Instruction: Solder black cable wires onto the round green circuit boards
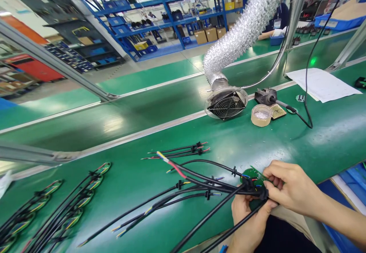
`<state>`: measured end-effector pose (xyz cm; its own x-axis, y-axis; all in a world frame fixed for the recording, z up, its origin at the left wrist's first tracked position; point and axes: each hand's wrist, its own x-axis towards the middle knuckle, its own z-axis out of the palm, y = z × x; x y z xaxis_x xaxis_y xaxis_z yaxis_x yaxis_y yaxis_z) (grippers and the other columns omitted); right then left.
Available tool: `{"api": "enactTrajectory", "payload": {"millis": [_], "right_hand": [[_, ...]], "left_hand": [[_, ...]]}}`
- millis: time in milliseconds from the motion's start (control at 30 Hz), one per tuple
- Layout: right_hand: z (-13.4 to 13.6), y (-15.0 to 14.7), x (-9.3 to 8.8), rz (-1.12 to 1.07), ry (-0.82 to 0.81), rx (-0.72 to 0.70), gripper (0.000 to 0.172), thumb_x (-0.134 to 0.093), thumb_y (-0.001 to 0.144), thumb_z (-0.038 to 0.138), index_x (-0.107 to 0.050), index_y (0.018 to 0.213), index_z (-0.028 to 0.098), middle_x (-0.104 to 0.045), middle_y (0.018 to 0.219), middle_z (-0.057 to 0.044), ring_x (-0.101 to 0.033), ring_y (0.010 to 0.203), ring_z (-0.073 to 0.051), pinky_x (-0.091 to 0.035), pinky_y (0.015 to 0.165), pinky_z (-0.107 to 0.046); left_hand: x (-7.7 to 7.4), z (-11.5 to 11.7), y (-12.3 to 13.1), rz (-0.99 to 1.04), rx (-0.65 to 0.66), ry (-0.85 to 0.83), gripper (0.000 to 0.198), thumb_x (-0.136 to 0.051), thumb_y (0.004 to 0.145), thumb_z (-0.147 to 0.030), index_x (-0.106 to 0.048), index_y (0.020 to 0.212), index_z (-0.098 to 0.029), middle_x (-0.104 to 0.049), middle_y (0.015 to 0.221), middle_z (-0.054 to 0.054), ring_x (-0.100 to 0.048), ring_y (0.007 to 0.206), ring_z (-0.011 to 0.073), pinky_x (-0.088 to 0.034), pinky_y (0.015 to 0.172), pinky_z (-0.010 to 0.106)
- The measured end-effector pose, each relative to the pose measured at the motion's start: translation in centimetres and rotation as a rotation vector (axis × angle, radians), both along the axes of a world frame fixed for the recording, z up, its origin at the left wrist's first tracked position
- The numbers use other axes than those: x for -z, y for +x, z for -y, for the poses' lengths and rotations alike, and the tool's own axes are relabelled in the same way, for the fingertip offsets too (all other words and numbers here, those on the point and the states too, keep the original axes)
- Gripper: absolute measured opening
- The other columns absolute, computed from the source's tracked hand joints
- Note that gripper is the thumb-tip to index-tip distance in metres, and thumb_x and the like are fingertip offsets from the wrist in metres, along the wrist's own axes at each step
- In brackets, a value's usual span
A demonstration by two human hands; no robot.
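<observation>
My left hand (pixel 250 222) is closed from below around a black cable bundle (pixel 223 186) with round green circuit boards (pixel 249 174) at its end. My right hand (pixel 291 182) pinches the edge of one of these boards, just above the left hand. Black strain-relief grommets sit on the cables near the boards, and coloured wires run to the boards. The fingers and grommets partly hide where the wires meet the boards. Left of my hands, several loose black cables (pixel 164 203) with stripped coloured ends lie on the green bench.
Finished-looking cable-and-board assemblies (pixel 77 203) lie at the left. Farther back are three short cables (pixel 177 153), a fume extractor fan (pixel 227 105) on a foil duct (pixel 246 24), a soldering iron (pixel 281 103) in its stand, a solder tub (pixel 261 116) and paper sheets (pixel 323 84).
</observation>
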<state>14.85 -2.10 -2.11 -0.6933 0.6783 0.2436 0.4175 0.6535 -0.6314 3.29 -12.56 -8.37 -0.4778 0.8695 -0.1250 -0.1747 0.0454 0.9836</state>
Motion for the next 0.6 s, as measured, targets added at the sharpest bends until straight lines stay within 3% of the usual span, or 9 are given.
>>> {"api": "enactTrajectory", "payload": {"millis": [333, 600], "right_hand": [[0.1, 0.0, -0.01, -0.054, -0.045, -0.008, 0.015, -0.052, 0.086, 0.015, -0.06, 0.075, 0.019, -0.056, 0.066, 0.002, -0.053, 0.052, -0.006, -0.043, 0.051, -0.016], [0.2, -0.14, 0.52, -0.111, 0.047, 0.006, 0.016, -0.046, 0.087, 0.012, -0.061, 0.082, 0.018, -0.057, 0.068, 0.001, -0.054, 0.056, -0.008, -0.046, 0.053, -0.018]], "left_hand": [[-0.4, -0.09, 0.39, 0.048, -0.011, 0.011, 0.034, -0.086, 0.067, -0.036, -0.07, 0.091, -0.018, -0.076, 0.092, 0.009, -0.072, 0.086, 0.027, -0.059, 0.081, 0.037], [0.14, -0.16, 0.3, 0.086, -0.011, 0.045, 0.035, -0.086, 0.068, -0.035, -0.069, 0.092, -0.016, -0.076, 0.093, 0.009, -0.073, 0.086, 0.0258, -0.06, 0.079, 0.034]]}}
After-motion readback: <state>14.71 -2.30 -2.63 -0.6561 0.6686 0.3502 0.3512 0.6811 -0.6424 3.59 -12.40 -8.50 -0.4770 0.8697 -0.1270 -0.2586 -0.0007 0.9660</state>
